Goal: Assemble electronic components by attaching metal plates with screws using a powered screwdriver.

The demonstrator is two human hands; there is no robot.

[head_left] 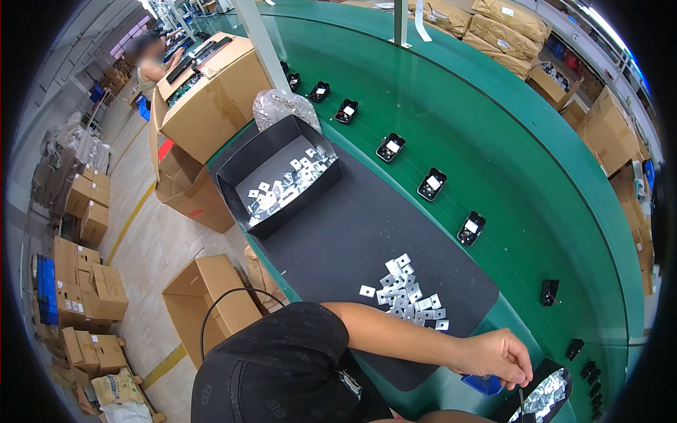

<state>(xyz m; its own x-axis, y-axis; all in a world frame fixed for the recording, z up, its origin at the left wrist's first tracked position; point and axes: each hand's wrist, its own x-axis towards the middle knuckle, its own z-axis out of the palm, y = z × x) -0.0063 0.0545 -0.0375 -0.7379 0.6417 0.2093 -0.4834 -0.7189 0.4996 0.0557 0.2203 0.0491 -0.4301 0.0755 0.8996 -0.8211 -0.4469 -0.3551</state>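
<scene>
My left arm reaches across to the right over the bench, and my left hand [495,357] is closed, its fingertips pressed together. Whatever they pinch is too small to make out. Just below the fingers is a black tray [560,411] of shiny metal pieces [546,396], with a thin dark upright thing [522,403] at its near side. A blue object [484,384] sits partly under the hand. Left of my wrist, small square metal plates with holes [409,290] lie in a loose heap on the dark mat [324,247]. A strip of my right arm [455,417] shows at the lower edge; its hand is out of view.
A black bin [282,211] of similar plates stands at the mat's far left, beside a clear plastic bag [285,109]. Several black device housings [431,184] line the green conveyor [508,176]. Cartons [211,99] stand left of the bench. A person [150,67] sits farther back.
</scene>
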